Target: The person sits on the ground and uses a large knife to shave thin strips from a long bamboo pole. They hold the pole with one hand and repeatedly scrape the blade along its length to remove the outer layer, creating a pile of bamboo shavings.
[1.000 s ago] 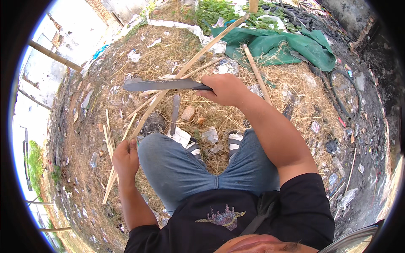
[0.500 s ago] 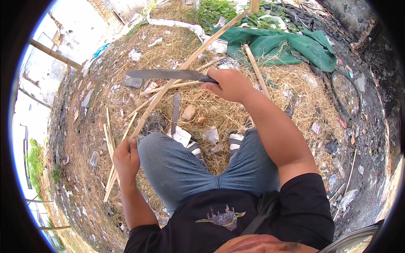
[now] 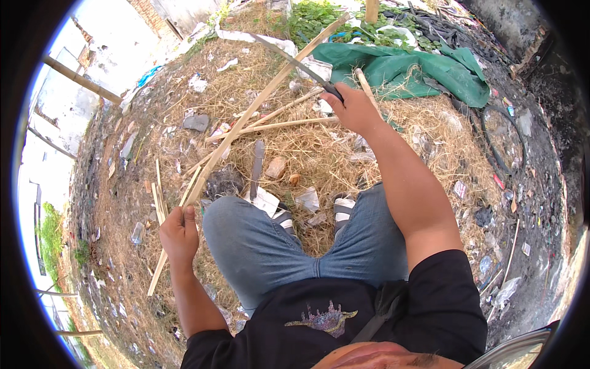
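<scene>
The left hand (image 3: 179,232) is closed around the low end of a long bamboo stick (image 3: 258,111). The stick slants up and away from the person's blue-jeaned knees (image 3: 246,237), over dry straw (image 3: 307,147) full of bits of trash. The right hand (image 3: 353,107) is closed tight on the handle of a big knife (image 3: 295,61), held up just past the stick, its blade pointing up and left. A green tarp (image 3: 424,67) lies beyond the knife.

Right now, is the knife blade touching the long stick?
Apart. The head view shows the blade raised in the right hand, with straw ground visible between it and the stick held by the left hand.
</scene>
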A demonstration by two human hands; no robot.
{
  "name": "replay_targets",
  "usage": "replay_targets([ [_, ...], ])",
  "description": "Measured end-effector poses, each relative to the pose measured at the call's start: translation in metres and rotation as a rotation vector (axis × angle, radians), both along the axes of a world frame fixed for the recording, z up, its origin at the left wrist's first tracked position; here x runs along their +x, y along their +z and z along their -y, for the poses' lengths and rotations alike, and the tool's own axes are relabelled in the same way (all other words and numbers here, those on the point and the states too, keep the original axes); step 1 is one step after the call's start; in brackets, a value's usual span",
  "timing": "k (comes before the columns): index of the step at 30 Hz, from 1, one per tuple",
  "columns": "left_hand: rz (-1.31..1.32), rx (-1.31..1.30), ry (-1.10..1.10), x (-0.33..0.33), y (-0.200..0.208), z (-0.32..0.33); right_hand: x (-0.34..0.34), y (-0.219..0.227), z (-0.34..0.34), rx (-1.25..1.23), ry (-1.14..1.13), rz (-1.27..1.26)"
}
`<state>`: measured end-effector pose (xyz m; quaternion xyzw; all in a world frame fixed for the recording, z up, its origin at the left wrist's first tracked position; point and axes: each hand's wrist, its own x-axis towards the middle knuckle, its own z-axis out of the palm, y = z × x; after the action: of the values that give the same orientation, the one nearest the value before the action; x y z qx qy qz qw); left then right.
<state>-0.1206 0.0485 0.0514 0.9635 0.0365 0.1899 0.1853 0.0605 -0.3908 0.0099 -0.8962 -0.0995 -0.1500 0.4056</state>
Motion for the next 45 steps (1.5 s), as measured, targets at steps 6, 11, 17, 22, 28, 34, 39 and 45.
replay_targets([
  [6,0.019,0.085,0.029,-0.006,-0.005,-0.009,-0.007,0.000,-0.007,-0.165,0.092,0.047],
  [11,-0.046,-0.003,-0.016,-0.011,0.002,-0.016,0.007,-0.008,0.026,-0.024,-0.070,-0.001],
  [17,-0.024,0.021,0.015,-0.023,0.001,-0.044,-0.004,0.001,0.005,-0.098,-0.001,0.072],
  [22,0.034,0.055,-0.009,-0.030,0.013,-0.055,0.004,0.000,0.044,0.055,-0.185,-0.024],
  [28,0.017,-0.065,0.000,-0.045,0.009,-0.075,0.002,-0.006,0.019,-0.044,-0.093,0.126],
  [34,-0.003,-0.020,-0.039,-0.044,0.015,-0.072,0.008,-0.008,0.043,-0.010,-0.240,0.034],
  [39,0.021,-0.121,-0.089,-0.033,0.001,-0.067,-0.010,0.011,0.028,-0.059,-0.094,0.248],
  [45,0.008,-0.076,-0.124,-0.020,-0.007,-0.067,0.000,0.003,0.037,-0.031,-0.218,0.076],
])
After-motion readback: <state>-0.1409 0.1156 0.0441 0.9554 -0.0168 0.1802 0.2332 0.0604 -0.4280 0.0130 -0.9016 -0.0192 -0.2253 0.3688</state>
